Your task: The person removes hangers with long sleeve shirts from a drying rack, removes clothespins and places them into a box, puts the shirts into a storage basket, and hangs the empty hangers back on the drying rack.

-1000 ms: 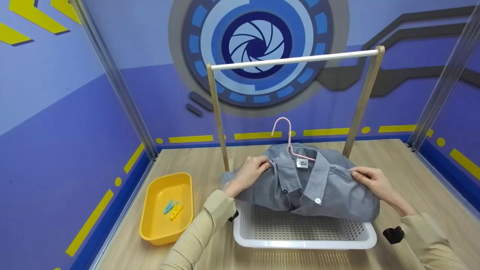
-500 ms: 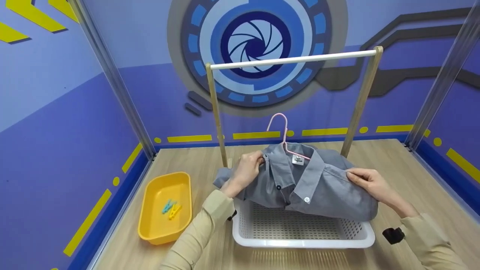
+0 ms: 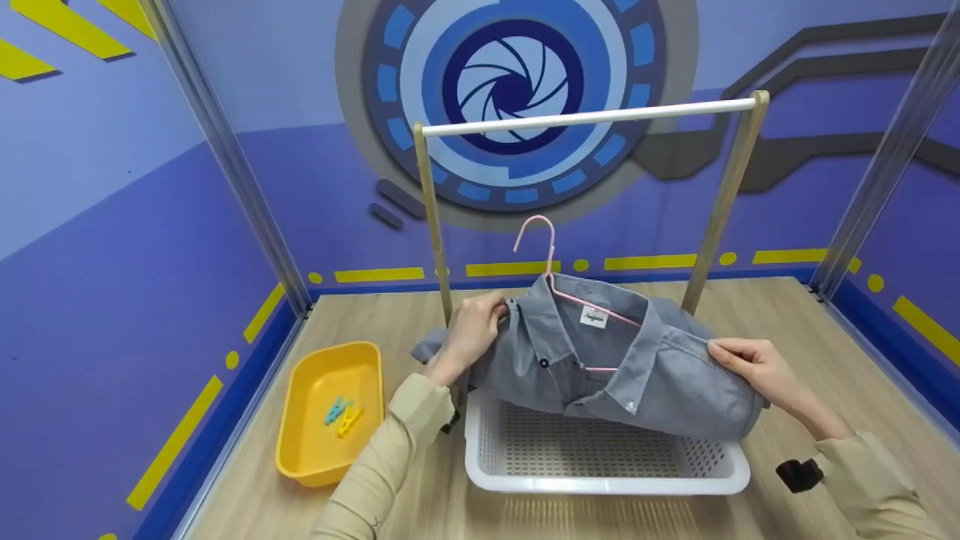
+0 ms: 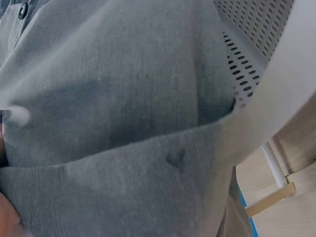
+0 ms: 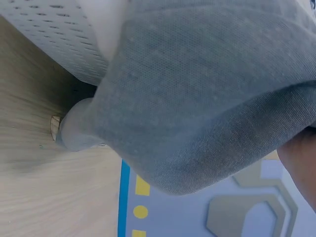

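A grey button-up shirt (image 3: pixel 697 390) is held above the back of a white perforated basket (image 3: pixel 607 486). My left hand (image 3: pixel 471 330) pinches its left shoulder, and my right hand (image 3: pixel 757 367) pinches the right shoulder between thumb and fingers. Inside the collar sits a pink hanger (image 3: pixel 553 251), its hook standing up out of the neck and its bar showing below the label. Grey cloth fills most of the left wrist view, with a bit of the left hand at the edge. In the right wrist view the shirt (image 5: pixel 197 98) hides most of the right hand.
Behind the shirt stands a rack with a white rail (image 3: pixel 589 120) on wooden posts. To the left, a yellow tray (image 3: pixel 300 450) holds a blue clothespin (image 3: pixel 336 410) and a yellow clothespin (image 3: pixel 349 421). Blue printed walls enclose the wooden table (image 3: pixel 397 322).
My left hand has shifted left and up a little with its shoulder of the shirt. The hanger's hook has moved left and up, and the collar has spread wider, exposing the lower bar.
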